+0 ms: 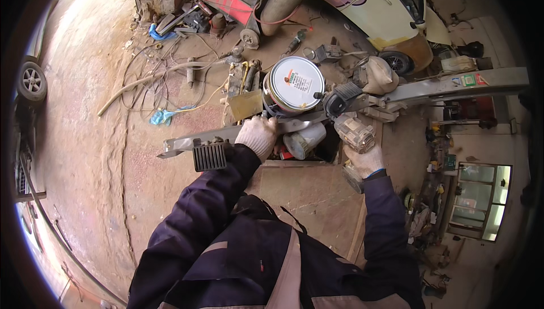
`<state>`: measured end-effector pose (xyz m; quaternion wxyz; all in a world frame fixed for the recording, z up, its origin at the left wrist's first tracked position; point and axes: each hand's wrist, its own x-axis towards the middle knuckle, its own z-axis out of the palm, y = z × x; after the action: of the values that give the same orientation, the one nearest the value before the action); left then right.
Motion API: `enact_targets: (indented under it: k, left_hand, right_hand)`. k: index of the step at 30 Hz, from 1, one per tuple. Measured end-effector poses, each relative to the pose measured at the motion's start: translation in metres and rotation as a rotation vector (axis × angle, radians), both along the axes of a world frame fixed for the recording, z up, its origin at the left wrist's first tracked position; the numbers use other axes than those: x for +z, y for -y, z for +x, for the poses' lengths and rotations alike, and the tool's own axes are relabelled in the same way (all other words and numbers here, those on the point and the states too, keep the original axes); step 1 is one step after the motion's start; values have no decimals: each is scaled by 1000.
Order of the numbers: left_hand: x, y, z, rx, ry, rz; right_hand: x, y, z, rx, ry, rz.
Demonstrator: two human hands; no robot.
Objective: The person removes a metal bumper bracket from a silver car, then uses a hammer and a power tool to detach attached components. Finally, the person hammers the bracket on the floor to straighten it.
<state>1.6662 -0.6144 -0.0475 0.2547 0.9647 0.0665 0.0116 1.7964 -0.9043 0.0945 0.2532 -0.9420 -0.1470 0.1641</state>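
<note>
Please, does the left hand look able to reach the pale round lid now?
Probably yes: the left hand is near the pale round lid, and nothing seems to stand between them.

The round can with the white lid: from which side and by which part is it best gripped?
Probably by the upper wall, just under the lid, coming from above and the far side. The can is round, lid up; the metal beam passes its near side, and the power tool in the right hand crowds its right.
</note>
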Motion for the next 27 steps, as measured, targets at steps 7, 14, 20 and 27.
enact_targets:
  k: [7,14,20,27]
  left_hand:
    - [-2,2,3,6,-18,25]
    - [-5,3,1,15,34,44]
    - [-4,5,1,39,45,77]
    - [4,8,3,87,-27,19]
  right_hand:
    - [-15,10,6,120,166,-26]
    - [-18,11,4,81,125,-5]
    - [-16,11,-18,0,-14,167]
    - [-34,36,-78,-91,49,374]
